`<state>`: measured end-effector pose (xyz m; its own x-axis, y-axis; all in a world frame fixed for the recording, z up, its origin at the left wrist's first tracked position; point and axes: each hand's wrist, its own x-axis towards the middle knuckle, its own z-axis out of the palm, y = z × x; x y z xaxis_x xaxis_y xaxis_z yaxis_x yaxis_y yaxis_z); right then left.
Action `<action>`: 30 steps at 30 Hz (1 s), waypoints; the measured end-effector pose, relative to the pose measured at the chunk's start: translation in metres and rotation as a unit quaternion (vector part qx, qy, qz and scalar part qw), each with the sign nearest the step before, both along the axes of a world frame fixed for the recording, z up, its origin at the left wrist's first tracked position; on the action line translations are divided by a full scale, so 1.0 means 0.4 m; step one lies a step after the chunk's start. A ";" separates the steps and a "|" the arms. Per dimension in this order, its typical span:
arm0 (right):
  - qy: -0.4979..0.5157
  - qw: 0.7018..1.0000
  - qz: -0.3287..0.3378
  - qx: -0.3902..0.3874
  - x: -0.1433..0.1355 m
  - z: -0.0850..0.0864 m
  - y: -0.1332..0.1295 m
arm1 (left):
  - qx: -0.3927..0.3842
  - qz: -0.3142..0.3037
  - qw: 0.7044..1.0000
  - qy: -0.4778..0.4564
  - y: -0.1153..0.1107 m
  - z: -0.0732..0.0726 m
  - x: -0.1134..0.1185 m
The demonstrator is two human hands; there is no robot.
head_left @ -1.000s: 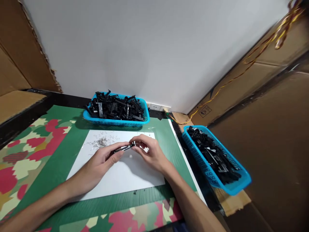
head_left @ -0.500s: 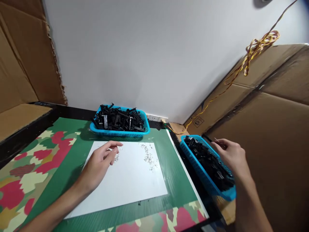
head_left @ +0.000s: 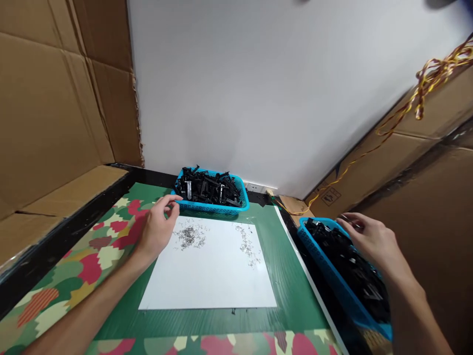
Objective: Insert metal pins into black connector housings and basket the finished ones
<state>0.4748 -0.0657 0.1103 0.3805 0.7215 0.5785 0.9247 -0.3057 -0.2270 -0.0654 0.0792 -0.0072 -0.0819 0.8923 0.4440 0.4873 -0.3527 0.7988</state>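
Observation:
My left hand (head_left: 159,224) hovers past the left edge of a white sheet (head_left: 210,286), close to the front left corner of the far blue basket (head_left: 211,207). Its fingers are apart and nothing shows in them. A pile of tiny metal pieces (head_left: 189,236) lies on the sheet beside it, and a looser scatter (head_left: 247,246) lies on the right. Black plastic parts (head_left: 207,187) fill the far basket. Over the right blue basket (head_left: 332,276), heaped with black parts (head_left: 343,256), my right hand (head_left: 373,241) is pinched; what its fingertips hold is too small to name.
A green mat (head_left: 288,276) with a camouflage-patterned border covers the table. Cardboard walls (head_left: 55,98) rise on the left and right. A power strip (head_left: 258,188) sits by the back wall, with a twisted yellow-brown cable (head_left: 349,170) running up to the right.
The view has swung left, so things appear farther right. My left hand has drawn back from over the metal pieces, uncovering their pile. My right hand stays pinched over the right basket.

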 end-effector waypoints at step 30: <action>0.226 0.882 0.378 -0.166 -0.543 -0.283 0.223 | 0.057 -0.033 0.996 0.066 0.025 0.089 0.035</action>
<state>0.2575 0.0237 -0.0030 -0.1439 0.9691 0.2003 0.7311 0.2405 -0.6385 -0.0513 0.0891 0.0284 0.0412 0.8374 0.5450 0.5585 -0.4716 0.6824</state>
